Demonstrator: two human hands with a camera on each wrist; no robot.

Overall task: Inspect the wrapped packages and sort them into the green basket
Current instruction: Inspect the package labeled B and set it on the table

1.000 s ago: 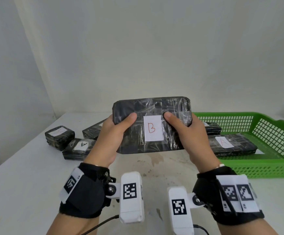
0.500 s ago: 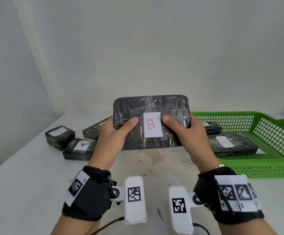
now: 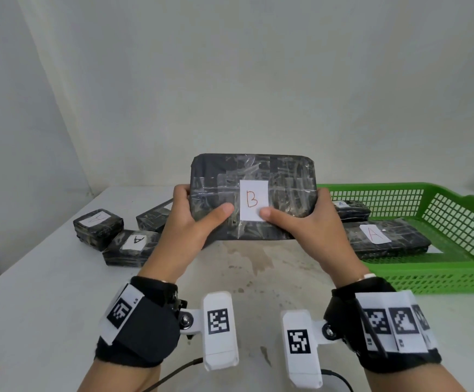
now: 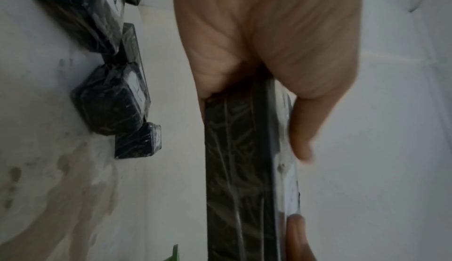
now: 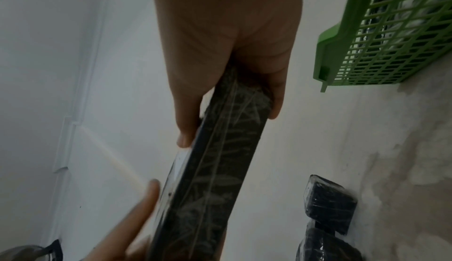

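- Now both hands are holding one big package (image 3: 251, 176) up in the air, above the surface (image 3: 32, 292), and it is standing more upright than it was a second ago.
- The left hand (image 3: 190, 224) is gripping the left end, and its thumb is pressing on the front, just beside the label (image 3: 253, 200).
- The right hand (image 3: 309, 222) is gripping the right end, and its thumb is touching the bottom corner of the label.
- Both thumbs are sitting lower and closer together than before, so the whole label is showing.
- I think the person is checking the package, and it is not sorted yet.
- The label is white paper, and it is showing a red "B".
- The basket (image 3: 442, 278) is sitting on the right, close to the right hand.
- A flat package (image 3: 394, 241) is already lying in the basket, and its label is saying "A".
- A smaller package (image 3: 351, 209) is lying behind it in the basket, and its small label is looking like an "A" too.
- Three more packages are waiting on the left: a box (image 3: 98, 232), a flat one (image 3: 129, 247) with "A" upside down, and one (image 3: 155, 217) partly hidden by the left hand.
- The box's writing is too faint to read.
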